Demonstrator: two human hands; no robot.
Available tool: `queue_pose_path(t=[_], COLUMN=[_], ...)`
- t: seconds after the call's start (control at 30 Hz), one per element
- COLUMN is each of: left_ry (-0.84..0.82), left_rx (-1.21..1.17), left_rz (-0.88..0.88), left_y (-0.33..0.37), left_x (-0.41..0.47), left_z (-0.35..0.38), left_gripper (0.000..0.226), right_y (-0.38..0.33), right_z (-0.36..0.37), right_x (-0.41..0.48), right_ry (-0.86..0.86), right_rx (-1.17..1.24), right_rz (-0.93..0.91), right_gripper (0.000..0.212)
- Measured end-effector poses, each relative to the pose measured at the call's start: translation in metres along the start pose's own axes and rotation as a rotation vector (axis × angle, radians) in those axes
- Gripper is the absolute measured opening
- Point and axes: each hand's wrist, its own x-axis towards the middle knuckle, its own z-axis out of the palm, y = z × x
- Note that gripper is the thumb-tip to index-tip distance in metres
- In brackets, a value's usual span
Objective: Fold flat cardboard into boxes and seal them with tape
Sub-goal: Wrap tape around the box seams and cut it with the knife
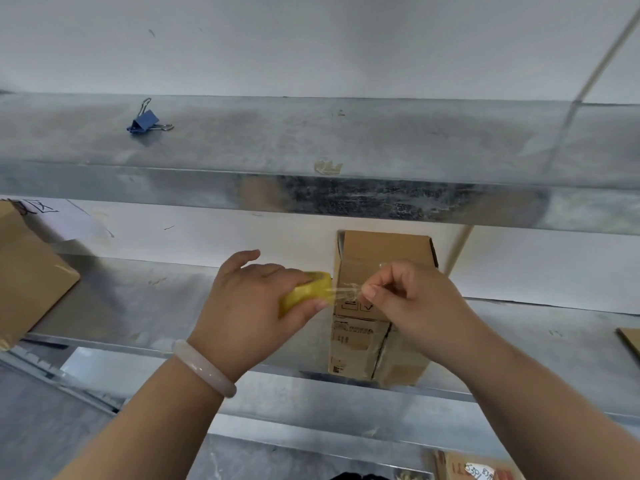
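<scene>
Upper shelf (381,140): galvanised metal, spans the whole frame above centre. Lower shelf (156,299) runs beneath it and carries the work

Large brown carton (27,271), far left of frame, on the lower shelf, partly cut off by the edge

Cardboard box (360,337): centre right, on the lower shelf, already folded up. One flapped face is turned toward the camera, its centre seam showing dark and seemingly unsealed low down. Some clear film glints near its top edge; whether that is stuck down I cannot tell

Left hand (242,306): centre frame, curled round the tape roll (308,292), a pale bracelet (204,368) on the wrist

Right hand (415,306): just right of the roll, in front of the box, thumb and forefinger pinching the free end of the tape strip (343,292), which is crumpled and short

Blue binder clip (145,119), upper left, lying on the upper shelf

Step, as judged: sealing, with the tape being drawn off the roll. The next move likely calls for pulling a longer, flat length, then laying it along the seam and pressing it down; the wrinkled end may need smoothing first
</scene>
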Motion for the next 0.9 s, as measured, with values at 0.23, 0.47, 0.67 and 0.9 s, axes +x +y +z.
queue_pose_path(t=[0.23,0.47,0.67,0.9], left_ry=[-0.009,0.023,-0.023,-0.064], left_rx=[0.139,-0.030,-0.075,-0.223], left_rz=[-0.115,-0.024,0.090,-0.038], left_y=[0.004,-0.010,-0.031,-0.046], left_x=[0.004,0.004,0.002,-0.004], left_z=[-0.006,-0.003,0.007,0.017], left_gripper=[0.082,0.068,0.052,0.041], right_y=[-0.004,0.007,0.031,0.072], right_z=[-0.019,-0.040,-0.060,-0.078], right_x=[-0.019,-0.026,-0.036,-0.044], right_ry=[-0.002,0.052,0.133,0.147], right_rx=[0.074,0.116,0.201,0.384], right_rz=[-0.019,0.022,0.120,0.282], right_gripper=[0.016,0.016,0.015,0.016])
